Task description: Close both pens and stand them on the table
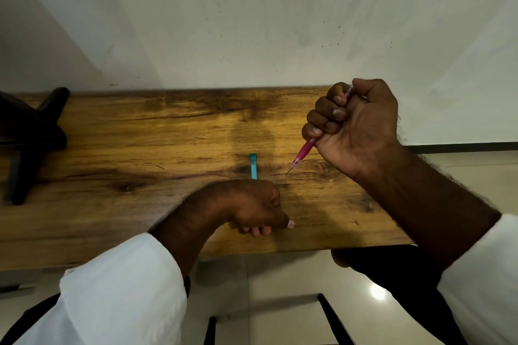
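Note:
My right hand [354,126] is raised over the right part of a wooden table [140,148] and grips a pink mechanical pencil [304,151] in a fist. Its thin tip points down and left, close above the wood. My left hand [252,207] rests on the table near the front edge with its fingers curled under. A slim teal object [253,166] sticks out beyond its far side; whether the hand holds it or only covers its near end cannot be told.
A dark stand [30,142] with crossed legs sits at the table's left end. A stained white wall [252,22] rises right behind the table. Below the front edge lie pale floor tiles [280,274] and a black frame [333,316].

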